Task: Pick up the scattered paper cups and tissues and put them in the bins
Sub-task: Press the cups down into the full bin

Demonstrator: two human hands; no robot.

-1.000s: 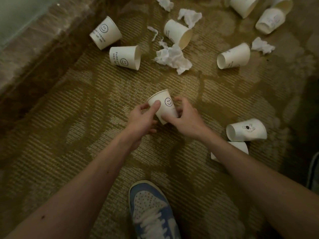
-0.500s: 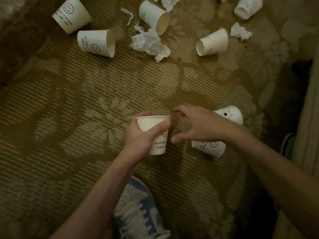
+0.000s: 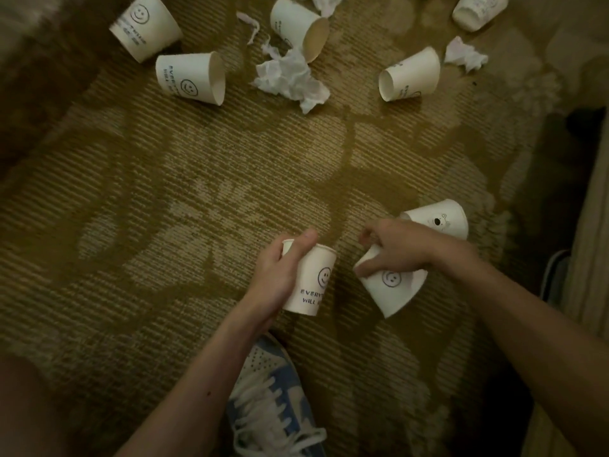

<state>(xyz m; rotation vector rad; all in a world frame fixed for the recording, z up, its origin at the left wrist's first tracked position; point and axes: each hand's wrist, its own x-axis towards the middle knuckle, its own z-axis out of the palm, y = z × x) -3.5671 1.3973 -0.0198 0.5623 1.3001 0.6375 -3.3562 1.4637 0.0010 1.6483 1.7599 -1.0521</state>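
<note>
Patterned olive-and-tan carpet [image 3: 164, 192] fills the frame and is strewn with litter. At lower centre, an upright white paper cup printed with a smiley and lettering [image 3: 311, 282] is gripped round its side by the left hand [image 3: 280, 278], the thumb lying over the rim. Just to its right, a tipped white paper cup bearing a smiley [image 3: 392, 291] is pinched at its mouth end by the right hand [image 3: 400, 252], fingers curled over the rim. A white paper cup with a small animal drawing [image 3: 441, 219] lies on its side right behind that hand.

More white paper cups are scattered at upper left [image 3: 191, 77], top centre [image 3: 298, 28] and upper right [image 3: 408, 75], with crumpled white tissues [image 3: 290, 79] among them. A blue-and-white laced shoe [image 3: 270, 390] is seen at the bottom edge. No bin is in view.

The step in hand is judged to be the gathering of a second cup. It would be done well if the thin walls were held lightly, so that nothing is crushed, and if the tipped cup were turned mouth-up and nested with the upright one. One hand would thereby be freed for the animal-print cup close by.
</note>
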